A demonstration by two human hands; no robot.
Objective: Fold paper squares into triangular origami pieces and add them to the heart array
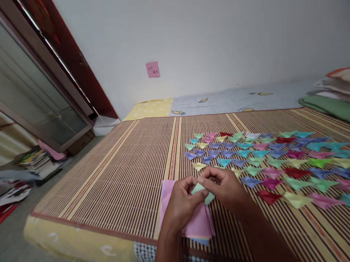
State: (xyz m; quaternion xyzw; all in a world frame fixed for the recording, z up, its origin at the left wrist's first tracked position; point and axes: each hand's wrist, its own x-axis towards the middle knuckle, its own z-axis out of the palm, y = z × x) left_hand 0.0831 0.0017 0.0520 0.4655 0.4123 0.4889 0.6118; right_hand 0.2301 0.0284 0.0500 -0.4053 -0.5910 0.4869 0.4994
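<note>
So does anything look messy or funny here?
Not on the mat: the folded paper shapes lie in fairly neat rows, and both hands, left hand and right hand, pinch a pale green paper above a pink paper stack. Only the books and papers on the floor look jumbled.

green paper (201, 189) mostly hidden by hands | pink note (152, 69) writing unreadable

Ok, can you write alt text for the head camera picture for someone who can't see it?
Two hands, left hand and right hand, pinch a pale green paper above a pink paper stack. Rows of colourful folded paper shapes lie on a striped mat.
</note>
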